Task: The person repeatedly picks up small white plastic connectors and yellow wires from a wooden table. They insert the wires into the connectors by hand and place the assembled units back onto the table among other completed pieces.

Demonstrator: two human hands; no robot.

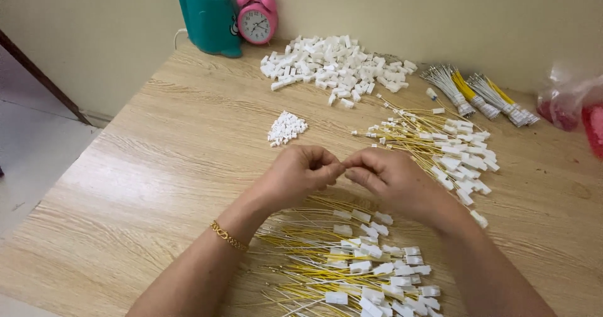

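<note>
My left hand and my right hand meet fingertip to fingertip over the middle of the wooden table. Both pinch something small between them, too hidden by the fingers to name. Just below my hands lies a spread of yellow and white wires with white plastic connectors. A second heap of the same wired connectors sits to the right of my right hand. A small pile of tiny white housings lies just beyond my left hand.
A large heap of white plastic connector housings lies at the back. Bundled wires rest at the back right beside a clear bag with red contents. A teal holder and a pink alarm clock stand against the wall.
</note>
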